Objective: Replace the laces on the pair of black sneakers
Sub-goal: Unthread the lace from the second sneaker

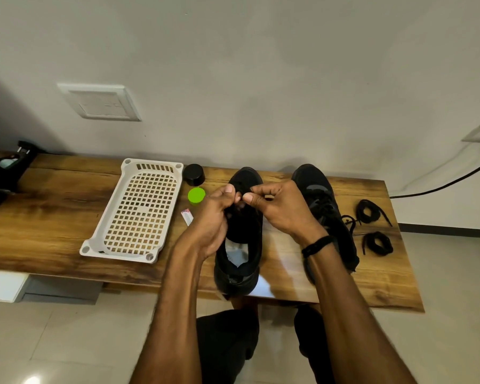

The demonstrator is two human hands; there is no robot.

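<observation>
The front edge of the table [53,217] crosses the lower middle of the frame, and the heel of the centre sneaker [241,245] sits at it, toe toward the wall. Our left hand [211,220] grips its side. Our right hand [283,209] pinches its upper; whether it holds lace or fabric we cannot tell. The second sneaker [324,200] lies just right, with coiled laces [372,212] near the right edge. The white tray [139,209] lies left of centre. A green cap [196,194] and a black cap [194,174] stand nearer the rear edge.
</observation>
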